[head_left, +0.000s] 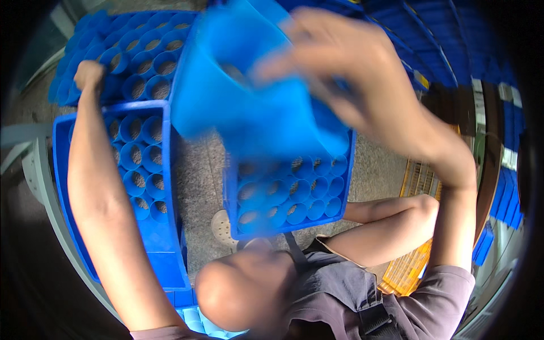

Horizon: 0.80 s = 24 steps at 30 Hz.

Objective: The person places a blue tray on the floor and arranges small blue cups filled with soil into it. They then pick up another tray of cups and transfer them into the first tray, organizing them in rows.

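My left hand [90,76] is at the far-left crate, its fingers curled closed among the round blue plastic cups [140,86]; it seems to grip the wall of one. Raised close to the camera, large and blurred, is a blue plastic cup [249,113], perhaps more than one overlapping. My right hand [334,62], also smeared by motion, has its fingers at the rim and wall of this raised cup. Below it, a blue crate [228,195] holds rows of upright blue cups [296,211], with small greyish contents showing in several of them.
On the left stands another blue crate [170,226], with cups in its far part and a bare near end. A grey metal frame [39,175] runs beside it. An orange-yellow slatted crate [411,263] lies at right, near my bent leg [391,226]. Blue crates [419,34] are at far right.
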Available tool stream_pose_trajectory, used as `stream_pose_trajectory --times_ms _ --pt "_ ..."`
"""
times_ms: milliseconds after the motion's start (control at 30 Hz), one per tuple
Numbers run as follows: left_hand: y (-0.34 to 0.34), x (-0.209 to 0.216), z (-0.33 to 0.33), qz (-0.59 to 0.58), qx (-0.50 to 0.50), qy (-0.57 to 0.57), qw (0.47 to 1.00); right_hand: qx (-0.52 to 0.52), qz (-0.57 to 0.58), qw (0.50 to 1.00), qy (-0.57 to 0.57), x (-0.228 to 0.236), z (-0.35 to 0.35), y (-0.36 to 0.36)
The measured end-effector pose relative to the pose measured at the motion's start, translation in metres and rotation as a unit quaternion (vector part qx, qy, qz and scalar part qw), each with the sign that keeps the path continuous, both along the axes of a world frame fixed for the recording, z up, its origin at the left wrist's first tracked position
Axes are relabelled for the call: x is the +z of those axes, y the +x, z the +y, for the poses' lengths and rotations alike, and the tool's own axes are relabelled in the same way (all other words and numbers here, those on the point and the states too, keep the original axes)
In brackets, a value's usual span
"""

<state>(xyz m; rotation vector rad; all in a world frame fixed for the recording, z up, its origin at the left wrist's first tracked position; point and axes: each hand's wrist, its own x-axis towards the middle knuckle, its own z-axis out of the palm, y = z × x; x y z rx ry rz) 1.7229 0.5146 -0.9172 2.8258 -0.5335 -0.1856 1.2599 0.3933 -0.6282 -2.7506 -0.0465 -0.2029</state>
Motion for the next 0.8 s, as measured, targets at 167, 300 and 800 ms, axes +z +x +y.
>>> stream_pose_trajectory --times_ms 167,300,800 --pt "0.029 0.028 0.032 -0.085 -0.129 0.026 0.988 -0.189 0.274 0.916 0.225 0.035 0.047 -0.146" --pt "-0.004 0.102 0.078 -0.062 -0.230 -0.057 0.970 -0.311 0.324 0.852 0.269 -0.008 0.073 -0.214" --pt "-0.388 0.186 0.096 0.396 -0.486 -0.197 0.754 -0.454 0.166 0.861 0.160 -0.123 0.118 -0.221"
